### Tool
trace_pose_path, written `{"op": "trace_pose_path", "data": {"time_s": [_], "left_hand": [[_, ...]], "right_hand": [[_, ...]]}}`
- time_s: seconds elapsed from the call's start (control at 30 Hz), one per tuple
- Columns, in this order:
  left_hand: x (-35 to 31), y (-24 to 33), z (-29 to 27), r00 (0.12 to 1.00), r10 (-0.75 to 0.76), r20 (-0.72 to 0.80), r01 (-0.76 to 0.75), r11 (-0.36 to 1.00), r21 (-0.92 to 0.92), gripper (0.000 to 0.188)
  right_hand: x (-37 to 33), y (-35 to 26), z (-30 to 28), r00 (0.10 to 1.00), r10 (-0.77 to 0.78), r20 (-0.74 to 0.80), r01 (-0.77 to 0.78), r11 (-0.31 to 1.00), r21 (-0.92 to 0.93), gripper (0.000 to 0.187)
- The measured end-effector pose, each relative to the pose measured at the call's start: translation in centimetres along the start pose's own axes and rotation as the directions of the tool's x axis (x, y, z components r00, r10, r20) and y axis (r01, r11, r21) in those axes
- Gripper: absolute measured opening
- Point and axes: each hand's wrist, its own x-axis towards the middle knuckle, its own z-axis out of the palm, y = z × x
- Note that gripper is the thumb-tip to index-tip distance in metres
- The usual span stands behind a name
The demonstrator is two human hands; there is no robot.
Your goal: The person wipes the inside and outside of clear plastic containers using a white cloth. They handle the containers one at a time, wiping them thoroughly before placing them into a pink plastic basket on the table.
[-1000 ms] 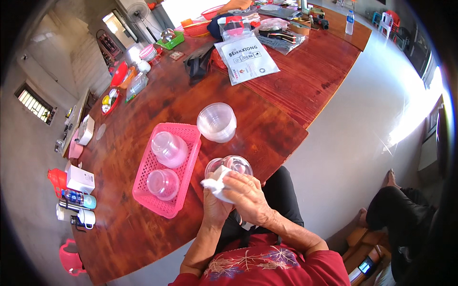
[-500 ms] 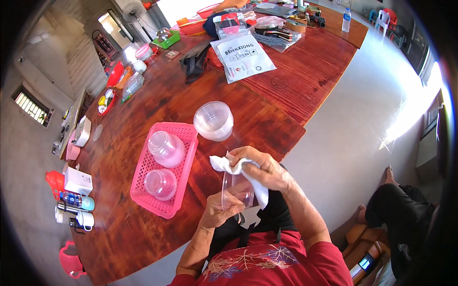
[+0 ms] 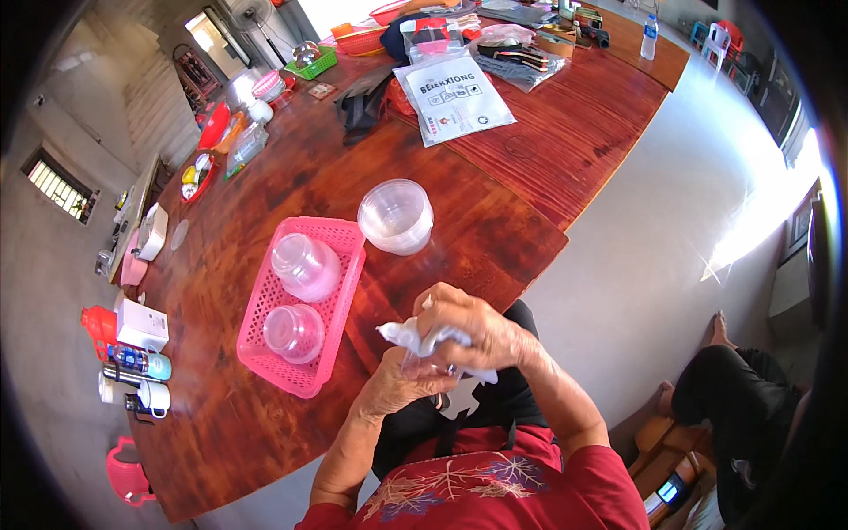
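Over my lap, at the table's near edge, my left hand (image 3: 397,386) is closed round a clear plastic cup (image 3: 412,364), mostly hidden by my hands. My right hand (image 3: 473,329) grips a white cloth (image 3: 413,335) and presses it against the cup from above. To the left of my hands lies a pink plastic basket (image 3: 250,346) with cut-out sides. Two groups of clear cups (image 3: 305,267) stand upside down in it. Just beyond the basket's right corner, a stack of clear plastic bowls (image 3: 396,217) stands upright on the table.
The reddish wooden table (image 3: 221,442) runs away from me. A white printed bag (image 3: 455,97) and a water bottle (image 3: 649,38) lie or stand farther off. Mugs (image 3: 155,399) and a white box (image 3: 141,325) line the left edge. Another person's leg (image 3: 742,389) is at right.
My right hand with the cloth has moved down and slightly left over the cup, covering more of it. The cup has tilted, and my left hand still holds it.
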Motion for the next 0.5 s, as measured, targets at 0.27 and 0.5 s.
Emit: {"op": "trace_pose_path", "data": {"time_s": [0.27, 0.5], "left_hand": [[0.2, -1.7, -0.4, 0.937, 0.347, 0.025, -0.339, 0.893, 0.295, 0.022], [0.0, -1.3, 0.1, 0.859, 0.478, 0.183, -0.51, 0.775, 0.372, 0.016]], "right_hand": [[0.4, -1.7, 0.6, 0.983, -0.028, -0.183, -0.013, 0.976, -0.218, 0.03], [0.0, 1.6, -0.7, 0.799, 0.591, -0.113, -0.549, 0.793, 0.265, 0.028]]}}
